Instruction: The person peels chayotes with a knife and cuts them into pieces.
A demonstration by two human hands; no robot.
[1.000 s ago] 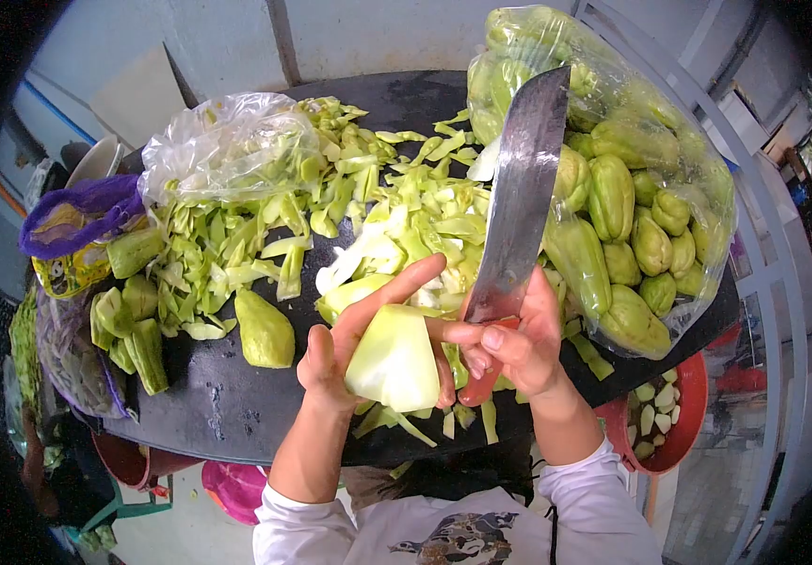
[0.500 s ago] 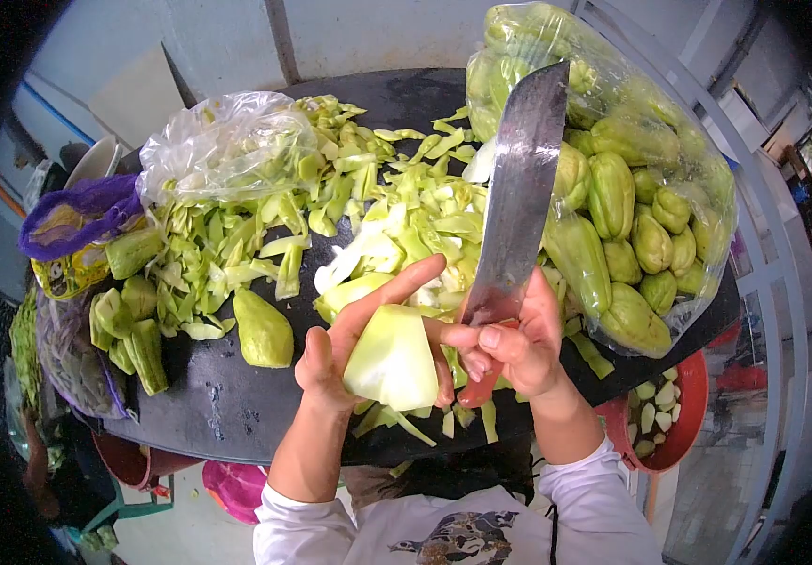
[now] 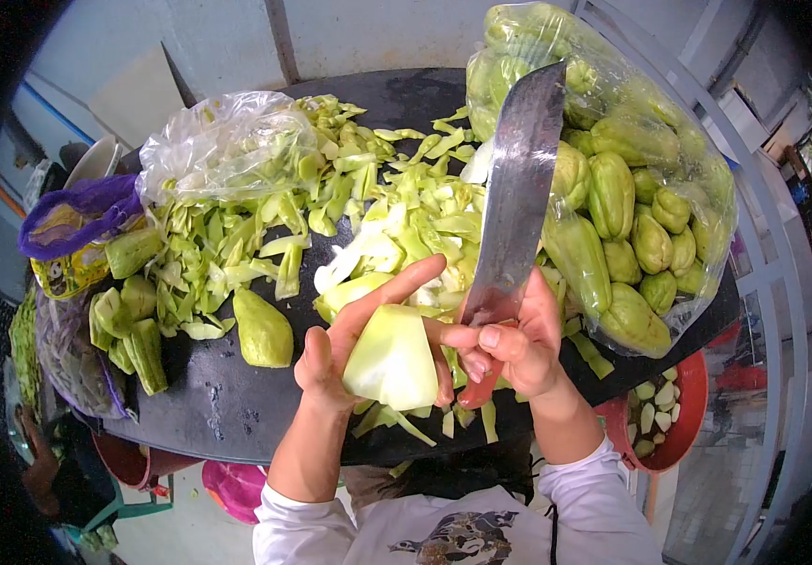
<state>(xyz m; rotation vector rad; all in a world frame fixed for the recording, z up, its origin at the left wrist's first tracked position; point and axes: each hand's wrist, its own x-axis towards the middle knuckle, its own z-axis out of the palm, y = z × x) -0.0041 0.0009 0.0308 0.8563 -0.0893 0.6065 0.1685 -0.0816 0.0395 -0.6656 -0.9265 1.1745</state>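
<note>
A pale, peeled chayote piece (image 3: 393, 360) rests in my left hand (image 3: 335, 353), whose index finger stretches up behind it. My right hand (image 3: 528, 344) is closed around the red handle of a large knife (image 3: 519, 188), its broad dark blade pointing up. Fingers of both hands meet between the piece and the handle. Behind them lies a heap of green peelings (image 3: 425, 221). To the left, a whole chayote (image 3: 264, 329) sits on the black table (image 3: 199, 414).
A clear bag of chayotes (image 3: 632, 188) fills the table's right side. Crumpled plastic (image 3: 227, 146), more peelings and a purple net bag (image 3: 81, 217) are at left. Below the right edge stands a red bucket (image 3: 693, 414) with pale pieces. Grey metal rails (image 3: 763, 282) run at far right.
The knife blade has tilted very slightly to the left. Both hands and the chayote piece have hardly moved.
</note>
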